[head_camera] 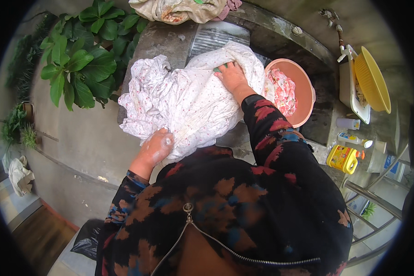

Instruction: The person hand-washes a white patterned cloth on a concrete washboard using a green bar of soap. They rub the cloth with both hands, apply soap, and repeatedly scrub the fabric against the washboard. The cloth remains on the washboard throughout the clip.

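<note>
A large wet white cloth [200, 100] with a small pink floral print lies bunched over a stone slab and a ridged washboard [219, 36]. My left hand [158, 145], wet with suds, grips the cloth's near edge at the left. Farther off, my right hand [233, 76] presses down on the cloth with fingers around a small green object [222, 68]. Most of that object is hidden under the fingers, so its kind is unclear. Right of the cloth, a pink plastic basin [305, 100] holds a red-and-white floral cloth [283, 91].
Beyond the washboard sits a beige bundle of fabric [183, 10]. Leafy plants [86, 62] border the slab's left. A tap [345, 53], a yellow plastic basket [371, 81], bottles and a yellow detergent jug [343, 158] line the right. Metal railings [372, 198] stand at lower right.
</note>
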Demonstrator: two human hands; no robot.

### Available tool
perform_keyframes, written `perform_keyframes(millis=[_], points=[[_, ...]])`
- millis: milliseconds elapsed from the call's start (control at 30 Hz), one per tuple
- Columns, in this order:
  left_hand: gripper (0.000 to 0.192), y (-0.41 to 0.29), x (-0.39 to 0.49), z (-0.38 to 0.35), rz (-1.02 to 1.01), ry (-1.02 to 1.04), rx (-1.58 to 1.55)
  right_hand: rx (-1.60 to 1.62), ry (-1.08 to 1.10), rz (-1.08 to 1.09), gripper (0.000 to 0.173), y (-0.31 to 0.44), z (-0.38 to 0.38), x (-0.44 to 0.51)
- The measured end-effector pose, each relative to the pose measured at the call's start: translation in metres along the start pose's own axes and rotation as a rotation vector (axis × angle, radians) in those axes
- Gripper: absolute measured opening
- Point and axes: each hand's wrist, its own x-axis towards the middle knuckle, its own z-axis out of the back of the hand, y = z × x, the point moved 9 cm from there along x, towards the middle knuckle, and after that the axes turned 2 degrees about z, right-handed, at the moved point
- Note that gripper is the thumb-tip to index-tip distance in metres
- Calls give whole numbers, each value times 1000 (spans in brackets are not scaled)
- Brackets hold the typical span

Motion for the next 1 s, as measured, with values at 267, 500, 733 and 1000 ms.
perform_keyframes(millis=[267,500,733,1000], points=[[13,4,1,-8,-19,-79,-75,188,158,204,39,73,10,-27],[11,3,-3,-4,-62,-143,-74,98,77,-137,39,-51,-23,18],[9,6,-5,2,-107,-197,-269,1171,211,-613,55,-87,-13,-20],[17,16,-13,43,194,-284,-911,1471,268,-685,54,-42,6,30]])
